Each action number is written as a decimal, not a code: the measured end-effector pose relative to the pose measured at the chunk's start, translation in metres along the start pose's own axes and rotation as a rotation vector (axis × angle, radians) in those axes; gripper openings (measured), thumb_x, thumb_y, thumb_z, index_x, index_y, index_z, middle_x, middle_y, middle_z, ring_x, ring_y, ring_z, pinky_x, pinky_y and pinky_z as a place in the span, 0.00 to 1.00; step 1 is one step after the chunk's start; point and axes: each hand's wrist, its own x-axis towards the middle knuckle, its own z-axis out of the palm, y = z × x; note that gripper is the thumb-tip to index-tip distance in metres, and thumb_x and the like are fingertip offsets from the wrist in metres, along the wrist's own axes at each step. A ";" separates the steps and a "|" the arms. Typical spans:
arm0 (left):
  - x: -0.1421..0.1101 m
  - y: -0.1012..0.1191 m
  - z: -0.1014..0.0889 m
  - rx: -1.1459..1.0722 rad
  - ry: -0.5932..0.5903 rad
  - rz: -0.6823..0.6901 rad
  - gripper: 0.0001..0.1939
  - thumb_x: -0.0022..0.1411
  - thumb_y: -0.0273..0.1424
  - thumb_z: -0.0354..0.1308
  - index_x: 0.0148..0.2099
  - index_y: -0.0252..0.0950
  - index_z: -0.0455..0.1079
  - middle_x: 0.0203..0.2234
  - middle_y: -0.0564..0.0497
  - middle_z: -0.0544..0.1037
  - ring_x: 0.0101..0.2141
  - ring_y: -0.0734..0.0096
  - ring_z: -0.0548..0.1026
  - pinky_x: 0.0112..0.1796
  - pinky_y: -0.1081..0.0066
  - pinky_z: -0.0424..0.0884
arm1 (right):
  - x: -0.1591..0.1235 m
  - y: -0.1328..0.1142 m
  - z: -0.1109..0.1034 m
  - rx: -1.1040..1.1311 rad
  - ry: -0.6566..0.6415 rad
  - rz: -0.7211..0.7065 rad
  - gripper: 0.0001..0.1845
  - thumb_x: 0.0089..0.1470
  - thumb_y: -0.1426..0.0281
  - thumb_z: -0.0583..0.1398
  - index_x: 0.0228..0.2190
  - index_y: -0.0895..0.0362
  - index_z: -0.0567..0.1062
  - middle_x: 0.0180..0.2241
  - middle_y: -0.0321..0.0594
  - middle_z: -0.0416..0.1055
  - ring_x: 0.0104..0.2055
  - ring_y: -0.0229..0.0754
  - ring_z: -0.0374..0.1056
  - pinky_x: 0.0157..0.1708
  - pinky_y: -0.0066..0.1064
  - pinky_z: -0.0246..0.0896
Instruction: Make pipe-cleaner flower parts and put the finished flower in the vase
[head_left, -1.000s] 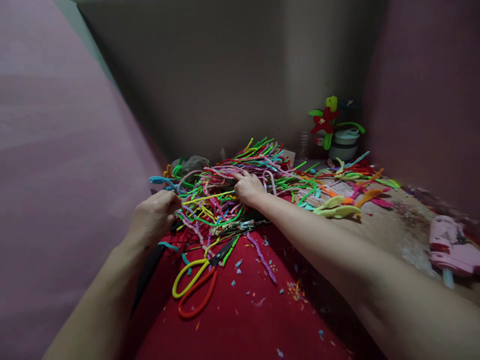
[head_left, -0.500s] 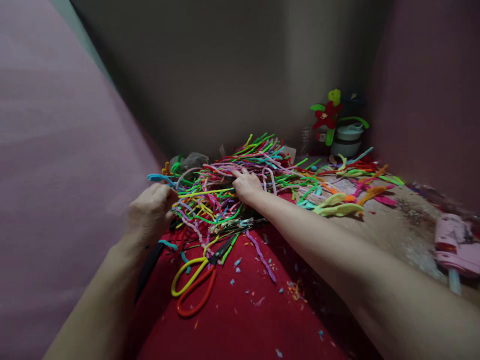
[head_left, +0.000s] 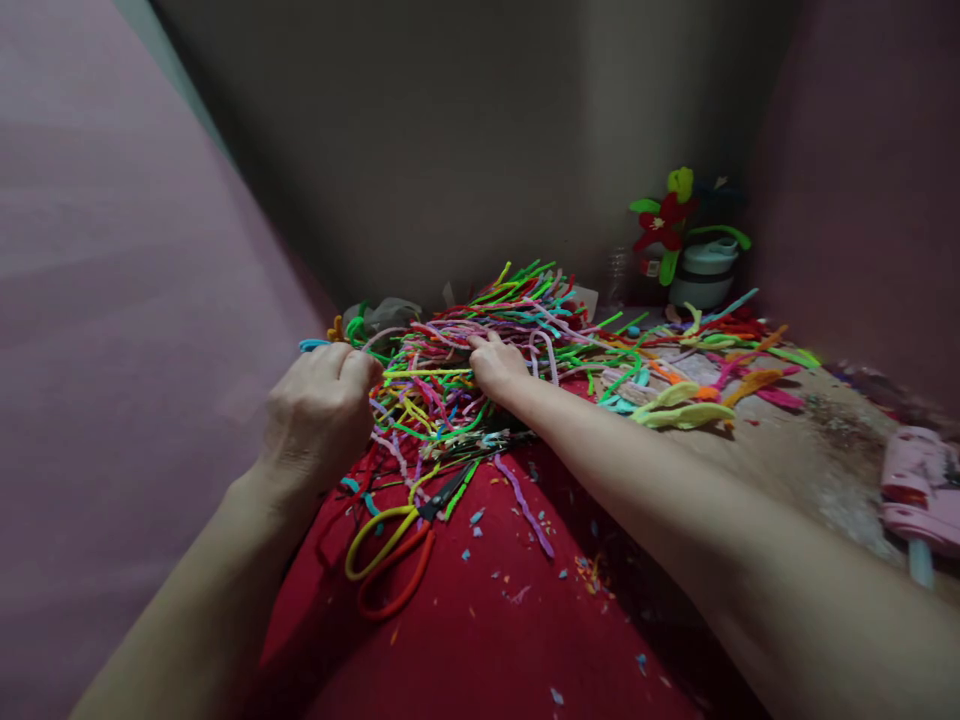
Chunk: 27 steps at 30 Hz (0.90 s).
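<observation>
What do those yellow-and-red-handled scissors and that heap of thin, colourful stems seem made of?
The scissors seem to have dark metal blades, thin and pointed, and smooth, evenly coloured handles, probably plastic. The heap of stems looks like matte chenille, by its fuzzy edges; the curves suggest wire inside.

2 hands (head_left: 322,405) – yellow stem (head_left: 429,373) between | scissors (head_left: 427,511) – on red surface (head_left: 487,640)

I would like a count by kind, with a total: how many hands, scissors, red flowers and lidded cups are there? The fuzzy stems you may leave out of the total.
Hands: 2 (left hand, right hand)
Scissors: 1
Red flower: 1
Lidded cup: 1
Total: 5
The fuzzy stems are too tangled to count.
</observation>
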 end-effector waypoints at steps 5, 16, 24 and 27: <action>0.012 0.007 -0.004 -0.014 0.057 0.018 0.12 0.61 0.24 0.46 0.29 0.34 0.69 0.24 0.46 0.71 0.29 0.65 0.66 0.30 0.68 0.60 | 0.000 0.001 0.004 0.076 0.008 0.011 0.23 0.54 0.80 0.47 0.46 0.58 0.74 0.54 0.50 0.62 0.55 0.53 0.57 0.42 0.39 0.63; 0.041 0.006 0.007 -0.934 0.121 -0.377 0.04 0.50 0.25 0.60 0.30 0.39 0.70 0.23 0.56 0.71 0.24 0.76 0.68 0.28 0.73 0.63 | 0.011 0.020 -0.006 0.387 0.010 -0.096 0.09 0.44 0.69 0.64 0.32 0.52 0.81 0.37 0.36 0.75 0.44 0.44 0.65 0.50 0.34 0.52; 0.035 0.038 0.072 -1.292 -0.336 -0.669 0.09 0.51 0.31 0.57 0.36 0.34 0.70 0.26 0.51 0.77 0.25 0.71 0.74 0.27 0.71 0.70 | 0.013 0.022 -0.005 0.654 0.146 0.123 0.09 0.49 0.70 0.60 0.29 0.60 0.81 0.24 0.37 0.74 0.31 0.38 0.67 0.34 0.26 0.58; 0.031 0.061 0.096 -1.192 -0.378 -0.632 0.08 0.49 0.28 0.57 0.35 0.35 0.73 0.31 0.50 0.79 0.34 0.66 0.76 0.38 0.68 0.69 | 0.013 0.023 -0.005 0.742 0.192 0.146 0.06 0.45 0.73 0.62 0.25 0.59 0.81 0.25 0.37 0.74 0.32 0.38 0.66 0.35 0.27 0.57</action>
